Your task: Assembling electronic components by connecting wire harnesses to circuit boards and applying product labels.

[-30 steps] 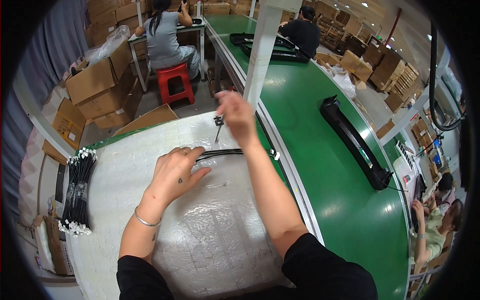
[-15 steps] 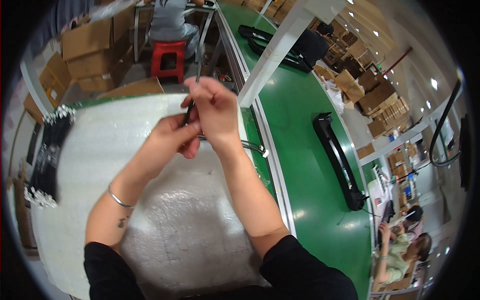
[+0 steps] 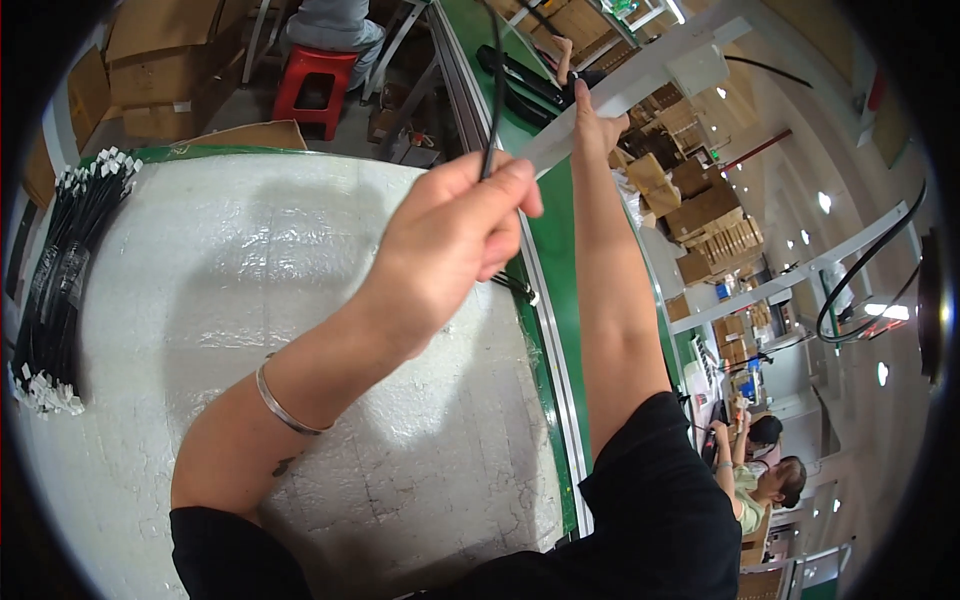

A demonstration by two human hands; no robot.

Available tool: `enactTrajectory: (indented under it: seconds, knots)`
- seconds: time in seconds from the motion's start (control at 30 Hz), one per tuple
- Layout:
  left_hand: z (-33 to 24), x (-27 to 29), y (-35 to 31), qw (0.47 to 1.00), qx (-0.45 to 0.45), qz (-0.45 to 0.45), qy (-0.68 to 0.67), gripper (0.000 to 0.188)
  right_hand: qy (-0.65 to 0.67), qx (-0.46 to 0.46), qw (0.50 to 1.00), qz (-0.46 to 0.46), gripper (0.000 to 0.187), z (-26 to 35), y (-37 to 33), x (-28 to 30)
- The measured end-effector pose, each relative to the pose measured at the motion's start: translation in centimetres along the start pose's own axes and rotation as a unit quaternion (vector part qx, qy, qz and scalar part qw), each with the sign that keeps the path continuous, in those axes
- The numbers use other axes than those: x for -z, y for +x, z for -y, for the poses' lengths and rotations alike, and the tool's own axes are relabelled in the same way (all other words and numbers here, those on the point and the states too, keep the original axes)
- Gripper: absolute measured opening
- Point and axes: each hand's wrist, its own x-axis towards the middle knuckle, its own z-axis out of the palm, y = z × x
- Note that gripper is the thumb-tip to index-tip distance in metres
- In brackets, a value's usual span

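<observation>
My left hand (image 3: 455,225) is closed over the white-covered table, pinching a thin black cable (image 3: 496,110) that runs up and out of view at the top. My right hand (image 3: 597,125) is stretched far forward and right, over the green conveyor, beside the white post. Its thumb points up and its fingers look curled; what they hold, if anything, I cannot make out. Below my left hand, short black cables with a white connector (image 3: 532,297) lie across the table's right edge. A bundle of black cables with white connectors (image 3: 60,275) lies at the table's left edge.
The green conveyor (image 3: 560,245) runs along the right, with long black plastic housings (image 3: 525,85) at its far end. A white post (image 3: 640,90) slants above it. Beyond the table are a red stool (image 3: 315,90) with a seated person and cardboard boxes (image 3: 160,75). Other people work at lower right.
My hands have parted: the right moved forward and right over the conveyor, the left slightly right, still on the cable. The view has shifted too.
</observation>
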Motion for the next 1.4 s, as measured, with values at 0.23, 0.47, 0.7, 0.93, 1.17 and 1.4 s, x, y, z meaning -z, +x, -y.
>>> enactTrajectory:
  seconds: [0.23, 0.47, 0.7, 0.93, 1.17, 1.4]
  knots:
    - [-1.6, -0.2, -0.9, 0.998, -0.026, 0.063, -0.008, 0.029, -0.103, 0.089, 0.991, 0.02, 0.078, 0.8, -0.6, -0.6]
    - [-2.4, -0.5, -1.3, 0.998, -0.035, 0.051, 0.004, 0.031, -0.071, 0.199, 0.971, 0.11, 0.075, -0.7, 0.1, 0.4]
    - [-1.7, -0.2, -0.8, 0.999, -0.037, 0.005, 0.033, 0.029, -0.075, 0.215, 0.958, 0.173, 0.075, -1.8, 1.2, 1.6]
    - [-1.7, 1.2, -0.1, 0.997, -0.038, -0.046, 0.041, 0.034, -0.014, 0.252, 0.943, 0.215, 0.078, -3.0, 1.0, 1.1]
    - [-1.4, 1.8, 0.6, 0.995, -0.06, -0.074, 0.026, 0.038, 0.127, 0.208, 0.941, 0.235, 0.078, -4.8, -1.3, 0.8]
    - [-0.1, 1.9, 0.4, 0.997, -0.057, -0.051, 0.029, 0.039, 0.06, 0.198, 0.962, 0.181, 0.08, -5.7, -3.9, 0.5]
